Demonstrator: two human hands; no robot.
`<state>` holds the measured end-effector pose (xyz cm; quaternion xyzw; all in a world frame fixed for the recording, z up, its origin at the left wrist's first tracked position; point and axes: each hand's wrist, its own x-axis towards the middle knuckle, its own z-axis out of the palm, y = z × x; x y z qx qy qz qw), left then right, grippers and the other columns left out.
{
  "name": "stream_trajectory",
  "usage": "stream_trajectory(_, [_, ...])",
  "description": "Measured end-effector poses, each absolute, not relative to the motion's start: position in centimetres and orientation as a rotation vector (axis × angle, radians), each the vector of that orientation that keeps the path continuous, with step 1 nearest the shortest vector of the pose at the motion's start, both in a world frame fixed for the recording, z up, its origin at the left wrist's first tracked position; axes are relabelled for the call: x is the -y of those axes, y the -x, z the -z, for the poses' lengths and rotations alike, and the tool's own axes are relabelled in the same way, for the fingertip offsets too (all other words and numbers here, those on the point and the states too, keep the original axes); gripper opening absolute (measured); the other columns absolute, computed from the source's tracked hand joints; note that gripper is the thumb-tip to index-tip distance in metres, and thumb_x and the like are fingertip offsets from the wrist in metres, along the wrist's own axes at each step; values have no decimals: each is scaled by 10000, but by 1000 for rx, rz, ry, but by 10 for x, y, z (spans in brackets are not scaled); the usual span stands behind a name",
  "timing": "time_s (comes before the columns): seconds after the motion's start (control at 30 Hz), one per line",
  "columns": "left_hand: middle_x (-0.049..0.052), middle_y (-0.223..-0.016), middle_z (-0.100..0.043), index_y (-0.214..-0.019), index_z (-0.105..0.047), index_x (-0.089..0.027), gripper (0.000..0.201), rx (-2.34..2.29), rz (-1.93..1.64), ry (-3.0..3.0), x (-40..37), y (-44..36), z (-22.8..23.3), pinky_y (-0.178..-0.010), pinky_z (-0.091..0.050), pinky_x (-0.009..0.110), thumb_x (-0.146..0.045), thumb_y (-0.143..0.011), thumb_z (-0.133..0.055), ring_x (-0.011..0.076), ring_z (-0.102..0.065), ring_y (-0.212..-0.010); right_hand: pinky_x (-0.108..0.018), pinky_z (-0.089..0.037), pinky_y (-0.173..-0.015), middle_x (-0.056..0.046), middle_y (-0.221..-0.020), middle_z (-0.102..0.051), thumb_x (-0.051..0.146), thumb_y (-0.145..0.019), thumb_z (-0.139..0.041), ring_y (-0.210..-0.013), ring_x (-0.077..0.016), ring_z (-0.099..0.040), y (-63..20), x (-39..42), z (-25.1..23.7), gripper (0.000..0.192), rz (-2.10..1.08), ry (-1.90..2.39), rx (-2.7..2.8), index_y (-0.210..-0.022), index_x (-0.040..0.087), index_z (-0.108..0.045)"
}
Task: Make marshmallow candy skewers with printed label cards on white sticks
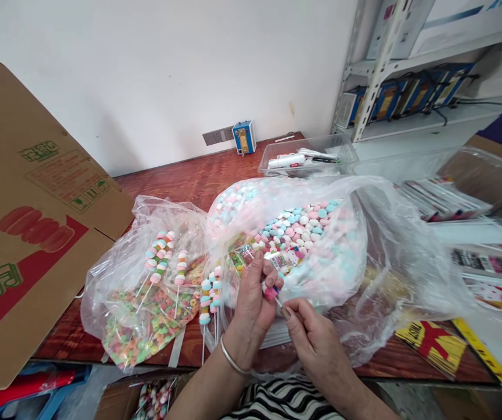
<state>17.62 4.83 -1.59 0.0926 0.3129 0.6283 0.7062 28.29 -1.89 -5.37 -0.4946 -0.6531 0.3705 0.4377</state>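
Note:
My left hand [255, 291], with a bangle on the wrist, is closed around a candy skewer [270, 292] in a colourful printed wrapper; the fingers hide most of it. Thumb and forefinger of my right hand [314, 332] pinch the lower end of its white stick. Just beyond the hands lies a big clear bag of pastel candies [307, 221] in pink, white and blue, with printed wrappers [288, 258] on top. Finished-looking candy skewers [210, 291] lie left of my left wrist, and more candy skewers [160, 254] rest on a bag of ring-shaped candies [139, 326].
A large cardboard box [36, 204] stands at the left. Behind the bags are a clear plastic tray [263, 166] and a small blue device [244, 138]. Printed sleeves [491, 262] and a metal shelf [377, 76] are at the right. An open carton [115, 402] with skewers sits below the table edge.

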Motion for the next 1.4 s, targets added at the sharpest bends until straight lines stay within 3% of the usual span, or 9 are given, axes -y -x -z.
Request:
stream_trajectory(0.2, [-30, -719, -563, -962, -628, -143, 235, -728, -1456, -183, -56, -163, 15, -616, -506, 197, -261, -788, -733, 68, -569, -610, -233, -352, -487, 50, -584, -474, 400, -984, -408, -509, -127, -443, -290, 20, 60, 276, -1231, 1222, 1467, -820, 210, -524])
stream_trajectory(0.33, [-61, -652, -509, -924, -623, -144, 184, -736, -1536, -229, -72, -147, 7, -518, -449, 155, -227, -795, -724, 33, -479, -501, -228, -352, -480, 88, -531, -381, 459, -987, -388, -461, -114, -371, -289, 24, 63, 299, -1529, 1138, 1339, -841, 221, -495])
stream_trajectory(0.5, [-41, -691, -549, -897, -604, -156, 228, -780, -1519, -164, -67, -159, 11, -527, -463, 175, -320, -796, -726, 51, -508, -531, -246, -353, -540, 28, -652, -528, 413, -961, -471, -582, -134, -474, -286, 23, 61, 235, -1208, 1219, 1481, -885, 202, -542])
stream_trajectory(0.67, [-69, -646, -497, -952, -619, -161, 279, -702, -1394, -188, -46, -178, 18, -552, -467, 191, -304, -760, -763, 41, -467, -499, -206, -341, -438, 121, -477, -313, 504, -961, -457, -402, -84, -285, -280, 22, 66, 304, -1639, 1035, 1037, -883, 215, -511])
stream_trajectory(0.77, [-59, -631, -502, -903, -607, -165, 282, -704, -1352, -202, -35, -189, 24, -563, -461, 188, -373, -773, -746, 59, -505, -531, -183, -323, -413, 132, -460, -311, 547, -906, -545, -385, -66, -253, -273, 19, 67, 339, -1691, 987, 828, -874, 211, -517])
stream_trajectory(0.93, [49, -927, -642, -1019, -601, -167, 351, -783, -1318, -275, -21, -195, 33, -761, -496, 237, -453, -826, -665, 122, -622, -796, -163, -212, -376, 136, -441, -317, 521, -844, -641, -375, -49, -186, -269, 9, 57, 335, -1706, 962, 576, -851, 205, -531])
stream_trajectory(1.13, [45, -997, -636, -966, -654, -208, 284, -1172, -1497, -827, -13, -178, 41, -875, -447, 260, -176, -713, -779, 163, -590, -921, -176, -281, -407, 138, -452, -332, 470, -852, -644, -368, -39, -179, -271, 7, 51, 293, -1695, 924, 507, -837, 192, -552])
stream_trajectory(1.27, [42, -909, -621, -853, -704, -216, 114, -1273, -1503, -1093, -13, -172, 41, -867, -423, 263, -144, -765, -709, 174, -553, -879, -174, -259, -404, 142, -457, -324, 458, -852, -647, -367, -37, -173, -265, 10, 51, 285, -1731, 888, 483, -857, 193, -544])
stream_trajectory(1.4, [44, -897, -624, -853, -707, -238, 140, -1371, -1477, -1329, -15, -168, 41, -863, -410, 275, -125, -810, -637, 192, -547, -896, -171, -276, -405, 139, -467, -337, 454, -848, -651, -370, -34, -178, -260, 11, 50, 283, -1734, 886, 461, -845, 195, -537])
